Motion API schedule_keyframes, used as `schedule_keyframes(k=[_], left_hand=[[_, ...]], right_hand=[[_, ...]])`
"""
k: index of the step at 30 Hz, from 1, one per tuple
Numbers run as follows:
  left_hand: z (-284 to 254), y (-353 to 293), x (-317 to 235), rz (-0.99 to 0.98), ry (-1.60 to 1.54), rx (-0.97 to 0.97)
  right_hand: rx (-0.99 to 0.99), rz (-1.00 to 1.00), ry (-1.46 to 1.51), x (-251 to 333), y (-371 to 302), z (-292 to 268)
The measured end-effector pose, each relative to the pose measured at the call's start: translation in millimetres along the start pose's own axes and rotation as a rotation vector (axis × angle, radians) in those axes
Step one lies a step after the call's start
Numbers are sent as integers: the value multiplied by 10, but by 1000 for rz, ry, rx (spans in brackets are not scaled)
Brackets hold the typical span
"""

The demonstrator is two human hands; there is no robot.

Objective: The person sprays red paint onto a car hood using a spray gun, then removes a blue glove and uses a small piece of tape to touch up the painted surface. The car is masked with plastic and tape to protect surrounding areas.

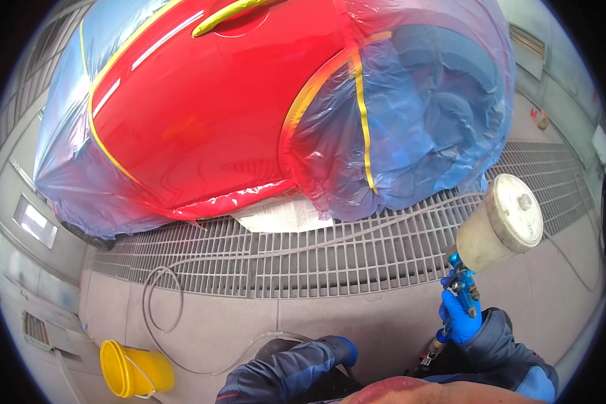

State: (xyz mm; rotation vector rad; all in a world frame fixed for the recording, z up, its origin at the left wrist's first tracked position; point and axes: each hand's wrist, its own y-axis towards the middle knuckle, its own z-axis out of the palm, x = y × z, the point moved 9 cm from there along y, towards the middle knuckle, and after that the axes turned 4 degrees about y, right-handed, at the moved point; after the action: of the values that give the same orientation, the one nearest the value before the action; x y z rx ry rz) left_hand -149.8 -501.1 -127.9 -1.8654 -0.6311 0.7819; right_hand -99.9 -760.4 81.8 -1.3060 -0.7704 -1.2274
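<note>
Apparently between spray passes, the right grip (463, 318) is closed around the spray gun (466, 288) above the floor (384, 322), apart from the red car panel (209, 128); I cannot tell what the left grip (349, 351) holds, and next likely calls for steady aim

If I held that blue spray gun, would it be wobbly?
The spray gun might feel top-heavy, with that big cup above its small body. The cup is probably stiff: its walls don't sag. How full it is, I can't tell.
</note>
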Motion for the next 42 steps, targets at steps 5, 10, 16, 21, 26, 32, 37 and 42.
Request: schedule_keyframes(k=[5,10,16,21,26,32,37,42], left_hand=[[-126,-258,-130,54,-30,-15],[-254,-440,-238,60,67,-160],[-133,-261,-104,32,12,-152],[-83,-302,-107,65,41,-133],[-44,-380,-92,27,27,-101],[18,-458,-154,28,-11,-77],[23,-901,-152,-37,-196,-204],[277,-1939,163,-361,-429,-504]], right_hand=[[-38,-93,48,54,-15,61],[-55,-43,-22,-75,65,102],[-27,1,-95,-236,192,205],[5,-2,-136,-225,173,367],[35,-7,-132,-234,177,491],[80,-44,-142,-387,276,499],[97,-15,-140,-461,302,575],[88,-64,-120,-118,-144,699]])
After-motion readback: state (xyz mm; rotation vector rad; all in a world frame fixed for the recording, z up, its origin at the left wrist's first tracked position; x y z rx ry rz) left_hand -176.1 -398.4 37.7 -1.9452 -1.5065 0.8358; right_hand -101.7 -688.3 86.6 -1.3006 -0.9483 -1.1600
